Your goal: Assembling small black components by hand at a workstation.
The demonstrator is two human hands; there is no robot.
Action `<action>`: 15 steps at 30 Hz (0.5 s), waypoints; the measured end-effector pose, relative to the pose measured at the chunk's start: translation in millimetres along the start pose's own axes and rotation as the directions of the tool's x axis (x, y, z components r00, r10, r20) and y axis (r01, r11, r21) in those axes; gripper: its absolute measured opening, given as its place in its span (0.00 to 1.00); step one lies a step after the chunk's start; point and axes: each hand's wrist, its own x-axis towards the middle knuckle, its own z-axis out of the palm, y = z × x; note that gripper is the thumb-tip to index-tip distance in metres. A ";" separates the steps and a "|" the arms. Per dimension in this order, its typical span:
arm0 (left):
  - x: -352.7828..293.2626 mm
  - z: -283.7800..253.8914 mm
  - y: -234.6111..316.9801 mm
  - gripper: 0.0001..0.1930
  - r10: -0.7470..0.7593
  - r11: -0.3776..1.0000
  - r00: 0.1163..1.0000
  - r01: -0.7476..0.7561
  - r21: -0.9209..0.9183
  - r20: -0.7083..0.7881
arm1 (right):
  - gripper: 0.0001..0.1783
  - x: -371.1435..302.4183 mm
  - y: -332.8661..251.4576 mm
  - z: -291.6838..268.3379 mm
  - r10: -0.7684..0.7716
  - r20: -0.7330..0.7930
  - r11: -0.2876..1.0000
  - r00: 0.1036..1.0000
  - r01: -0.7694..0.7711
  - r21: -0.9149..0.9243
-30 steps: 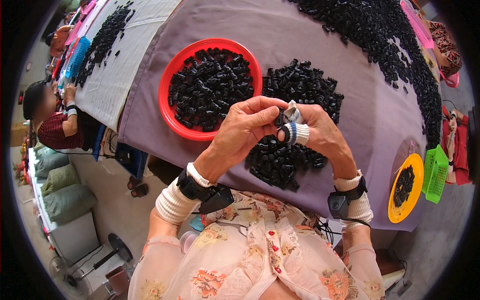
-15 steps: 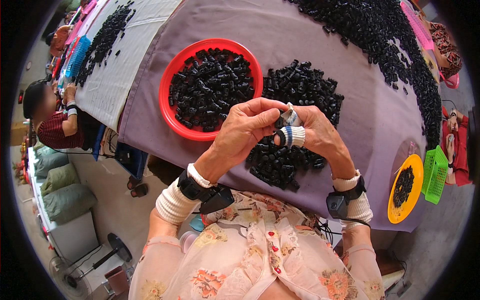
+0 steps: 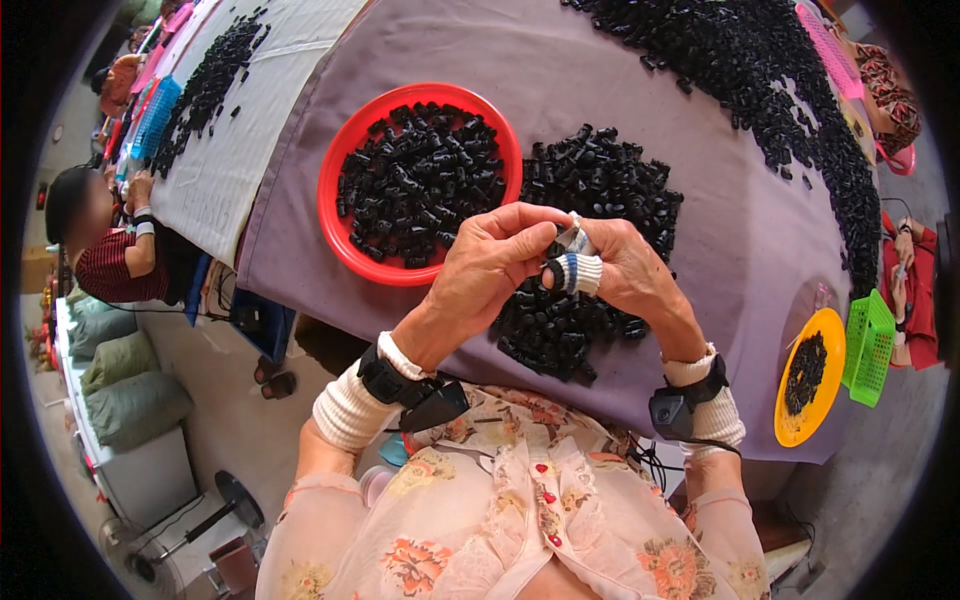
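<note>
Above the table's near edge, my left hand [image 3: 497, 262] and my right hand [image 3: 637, 265] meet fingertip to fingertip, both closed in a pinch. White knitted finger covers with blue and black bands [image 3: 580, 273] sit on my right thumb and forefinger. A dark sliver of a small black plastic part [image 3: 553, 251] shows between the fingertips; the rest is hidden. Behind and below my hands lies a loose pile of short black cylindrical parts [image 3: 605, 185]. Left of it stands a round red tray [image 3: 335, 243] filled with like parts.
A large spread of black parts [image 3: 730, 70] covers the far right of the purple-grey cloth [image 3: 290, 200]. At right are a yellow plate [image 3: 832, 370] with small dark bits and a green basket [image 3: 868, 350]. Co-workers sit at both sides; a fan [image 3: 238, 497] stands lower left.
My hands stay pinched together, with only a slight shift of the fingers. The dark part between them shows less now. The view has tilted a little.
</note>
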 end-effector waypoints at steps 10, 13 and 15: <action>-1.2 4.2 4.1 0.10 0.004 1.000 1.000 -0.004 -0.007 0.002 | 0.21 2.0 -4.5 -4.0 0.005 0.007 1.000 1.000 -0.004 -0.022; -1.0 3.2 3.3 0.10 0.011 1.000 1.000 -0.011 -0.002 0.005 | 0.21 2.5 -0.5 -3.2 -0.001 0.007 1.000 1.000 0.001 -0.007; -0.8 3.3 3.4 0.10 0.006 1.000 1.000 -0.006 -0.004 0.006 | 0.21 2.3 1.3 -3.3 -0.008 0.005 1.000 1.000 0.008 -0.006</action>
